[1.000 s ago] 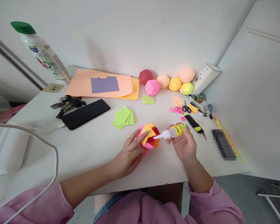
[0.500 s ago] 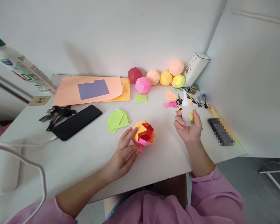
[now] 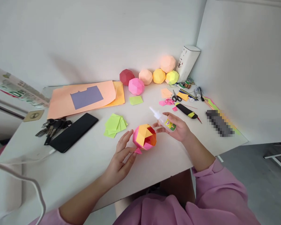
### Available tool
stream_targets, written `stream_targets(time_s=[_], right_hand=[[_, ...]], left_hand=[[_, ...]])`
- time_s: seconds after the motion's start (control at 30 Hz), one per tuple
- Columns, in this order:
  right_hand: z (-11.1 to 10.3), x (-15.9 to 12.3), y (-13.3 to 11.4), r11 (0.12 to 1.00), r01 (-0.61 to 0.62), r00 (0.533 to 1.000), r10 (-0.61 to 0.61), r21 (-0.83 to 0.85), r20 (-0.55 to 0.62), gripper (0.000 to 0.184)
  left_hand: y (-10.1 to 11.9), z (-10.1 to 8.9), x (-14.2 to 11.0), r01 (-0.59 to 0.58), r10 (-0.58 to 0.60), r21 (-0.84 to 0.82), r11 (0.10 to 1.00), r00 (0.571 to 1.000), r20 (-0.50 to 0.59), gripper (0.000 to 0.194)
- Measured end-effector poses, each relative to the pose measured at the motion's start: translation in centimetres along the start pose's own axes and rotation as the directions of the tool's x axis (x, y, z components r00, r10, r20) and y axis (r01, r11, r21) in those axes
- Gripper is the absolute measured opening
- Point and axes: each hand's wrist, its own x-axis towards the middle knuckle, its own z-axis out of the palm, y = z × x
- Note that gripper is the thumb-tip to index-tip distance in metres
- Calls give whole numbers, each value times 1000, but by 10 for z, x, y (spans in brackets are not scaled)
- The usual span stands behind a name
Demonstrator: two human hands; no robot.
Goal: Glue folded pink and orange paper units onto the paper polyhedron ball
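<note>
My left hand [image 3: 121,157] pinches a small pink paper piece [image 3: 138,151] between thumb and forefinger. Its other fingers reach to the left side of a hollow, faceted paper ball [image 3: 144,137], yellow and pink outside with red and orange showing through its opening. The ball sits on the table close to that pinched piece. In my right hand [image 3: 178,126] is a clear glue bottle [image 3: 167,122] with a white nozzle, tilted so that the tip points up and to the left. Some right fingertips are by the ball's upper right edge; I cannot tell if they touch it.
Green paper squares [image 3: 115,124] lie left of the ball. Finished paper balls [image 3: 136,86] line the back wall. Scissors [image 3: 176,97], a cutter [image 3: 186,110] and pink scraps [image 3: 166,102] are at the right. Left are a phone [image 3: 73,132], keys [image 3: 53,126] and peach sheets [image 3: 61,100].
The glue bottle in my right hand has come left and tipped from upright towards the ball. The paper ball has turned a little. My left hand still pinches the pink piece.
</note>
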Motion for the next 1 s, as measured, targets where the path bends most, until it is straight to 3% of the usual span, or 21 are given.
stream_targets(time_s=[0.17,0.37,0.5,0.7,0.83,1.0], right_hand=[[2,-1,10,994,-82,996,85,-78,33,32],[13,-6,19,998,-38,997,41,-48,63,35],[17,-8,21,1000,-13,998,14,-24,60,37],[16,-9,20,993,-86,986,97,-84,139,38],[22,0,20,984,-130,969,152,-120,196,36],[35,27,17,971,-190,962,214,-144,172,35]], left_hand=[[-1,1,-3,16,-16,22,1000,999,33,21],[-1,4,-2,-28,27,19,999,999,36,22],[2,4,-2,-41,41,18,999,999,19,22],[10,-3,-3,-94,95,15,995,995,-44,23],[17,-10,1,-150,150,8,989,987,-54,21],[13,-15,7,-65,61,-132,989,998,-34,22]])
